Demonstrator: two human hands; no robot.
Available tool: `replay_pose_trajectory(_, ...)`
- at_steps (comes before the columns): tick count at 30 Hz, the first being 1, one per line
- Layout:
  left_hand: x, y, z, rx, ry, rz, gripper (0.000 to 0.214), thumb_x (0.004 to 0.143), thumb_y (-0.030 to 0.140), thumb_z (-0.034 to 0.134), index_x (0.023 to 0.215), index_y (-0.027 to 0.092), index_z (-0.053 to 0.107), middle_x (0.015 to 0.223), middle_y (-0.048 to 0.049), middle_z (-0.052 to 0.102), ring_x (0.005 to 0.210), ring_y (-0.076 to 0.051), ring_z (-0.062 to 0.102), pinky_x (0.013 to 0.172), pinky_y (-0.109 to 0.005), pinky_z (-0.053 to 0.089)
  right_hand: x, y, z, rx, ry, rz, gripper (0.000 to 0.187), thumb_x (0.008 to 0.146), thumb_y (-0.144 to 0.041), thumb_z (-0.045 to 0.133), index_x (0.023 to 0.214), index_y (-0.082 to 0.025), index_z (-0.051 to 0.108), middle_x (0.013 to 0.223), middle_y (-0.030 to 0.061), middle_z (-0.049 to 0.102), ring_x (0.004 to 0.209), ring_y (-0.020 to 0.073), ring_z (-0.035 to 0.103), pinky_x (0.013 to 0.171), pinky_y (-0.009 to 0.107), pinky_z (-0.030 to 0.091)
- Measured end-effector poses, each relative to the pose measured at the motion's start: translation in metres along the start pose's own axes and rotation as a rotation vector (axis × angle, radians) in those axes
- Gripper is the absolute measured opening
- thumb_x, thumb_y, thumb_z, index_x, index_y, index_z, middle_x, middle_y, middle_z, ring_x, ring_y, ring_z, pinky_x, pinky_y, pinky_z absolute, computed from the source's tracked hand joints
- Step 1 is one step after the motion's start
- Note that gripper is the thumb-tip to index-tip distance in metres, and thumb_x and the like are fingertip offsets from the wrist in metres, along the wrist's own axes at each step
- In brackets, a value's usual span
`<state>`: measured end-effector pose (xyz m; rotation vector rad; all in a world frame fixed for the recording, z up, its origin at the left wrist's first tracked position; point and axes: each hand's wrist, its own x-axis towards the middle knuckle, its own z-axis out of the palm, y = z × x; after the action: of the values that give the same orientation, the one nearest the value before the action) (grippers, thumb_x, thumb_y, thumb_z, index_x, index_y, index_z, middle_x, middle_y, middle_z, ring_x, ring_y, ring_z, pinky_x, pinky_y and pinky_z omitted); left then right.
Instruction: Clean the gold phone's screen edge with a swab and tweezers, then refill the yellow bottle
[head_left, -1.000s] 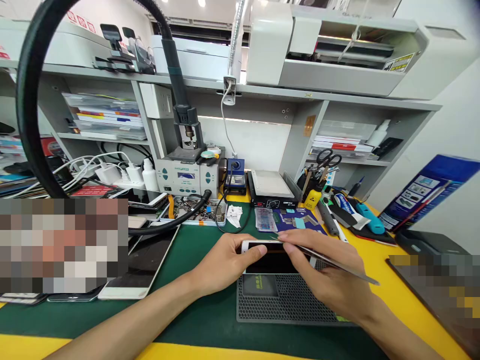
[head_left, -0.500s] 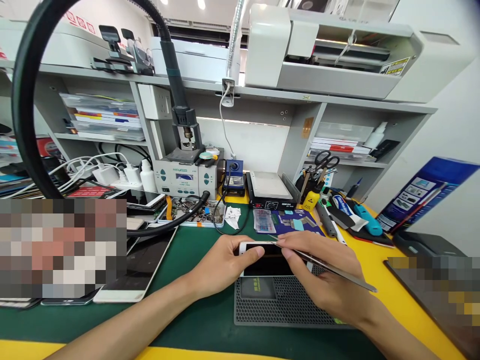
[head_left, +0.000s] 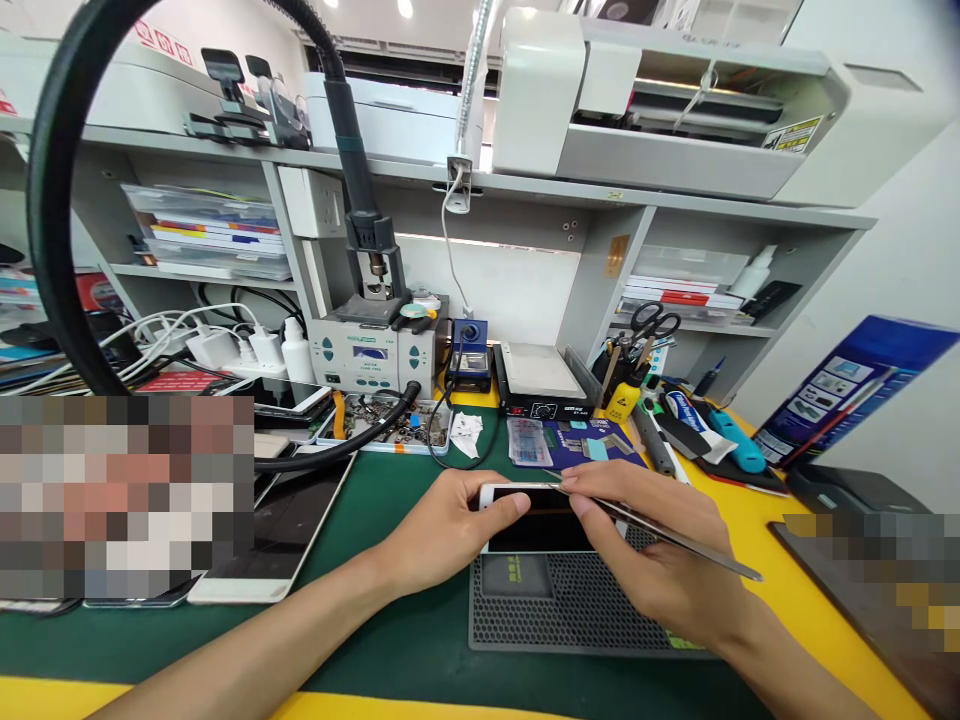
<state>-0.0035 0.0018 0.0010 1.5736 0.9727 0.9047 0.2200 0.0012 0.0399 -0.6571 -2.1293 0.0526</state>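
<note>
A smartphone with a white frame and a dark screen (head_left: 551, 528) is tilted up above the dark honeycomb mat (head_left: 570, 612). My left hand (head_left: 456, 520) is closed on its left end, the thumb lying across the screen. My right hand (head_left: 656, 545) pinches thin metal tweezers (head_left: 701, 548), whose rear end sticks out to the right past the fingers. Their tips are at the phone's upper edge; whether they touch it is too small to tell. The fingers of my right hand hide part of the phone's right end.
A large white-framed tablet (head_left: 289, 530) lies left on the green mat (head_left: 360, 640). Behind stand a hot-air station (head_left: 371, 355), a tray of small parts (head_left: 390, 425) and a heating plate (head_left: 544, 375). Tools and a yellow bottle (head_left: 621, 400) crowd the right. A black hose (head_left: 52, 200) arcs at left.
My right hand and the tweezers have shifted slightly right along the phone's upper edge. My left hand and the phone stay nearly in place.
</note>
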Motion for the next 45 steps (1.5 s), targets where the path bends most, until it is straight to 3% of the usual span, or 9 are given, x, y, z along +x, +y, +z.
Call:
replay_pose_trajectory(11,0.001,-0.001,0.0,0.006,0.001,0.002,0.038,0.093,0.052,0.059,0.086,0.016,0.067,0.071,0.0024,0.048,0.065,-0.012,0.036,0.057,-0.024,0.028,-0.002,0.0,0.0,0.003,0.016,-0.019,0.021,0.085,-0.005,0.065,0.099,-0.02,0.069,0.096,0.0033,0.077,0.088,0.0156,0.072,0.084,0.025,0.056)
replay_pose_trajectory(18,0.0,0.004,0.001,-0.039,-0.006,-0.006,0.037,0.093,0.048,0.06,0.076,0.015,0.059,0.066,0.0041,0.043,0.062,-0.011,0.035,0.056,-0.023,0.027,-0.002,0.0,-0.005,0.014,0.018,0.139,0.014,0.087,-0.013,0.066,0.094,-0.023,0.072,0.093,0.001,0.077,0.084,0.0169,0.073,0.078,0.026,0.057)
replay_pose_trajectory(24,-0.001,0.006,0.002,-0.028,-0.005,-0.001,0.037,0.092,0.048,0.06,0.074,0.016,0.058,0.065,0.0045,0.043,0.061,-0.011,0.034,0.056,-0.023,0.027,-0.001,-0.001,-0.005,0.027,0.002,0.174,0.013,0.087,-0.015,0.066,0.092,-0.023,0.074,0.091,0.002,0.078,0.083,0.019,0.073,0.076,0.028,0.058)
replay_pose_trajectory(31,-0.005,0.007,0.002,-0.054,-0.059,0.013,0.035,0.094,0.047,0.06,0.1,0.015,0.072,0.077,-0.0019,0.06,0.064,-0.013,0.047,0.056,-0.024,0.034,0.002,-0.003,-0.01,0.112,-0.018,0.258,0.011,0.087,-0.018,0.067,0.088,-0.024,0.075,0.087,0.0004,0.079,0.08,0.0183,0.074,0.071,0.025,0.059)
replay_pose_trajectory(45,-0.009,0.007,0.004,-0.001,-0.051,0.029,0.036,0.093,0.047,0.06,0.104,0.015,0.073,0.086,-0.0064,0.068,0.064,-0.014,0.049,0.055,-0.024,0.034,0.001,-0.003,-0.011,0.183,-0.088,0.316,0.01,0.09,-0.022,0.066,0.089,-0.026,0.074,0.086,0.0007,0.078,0.078,0.0186,0.073,0.066,0.024,0.058)
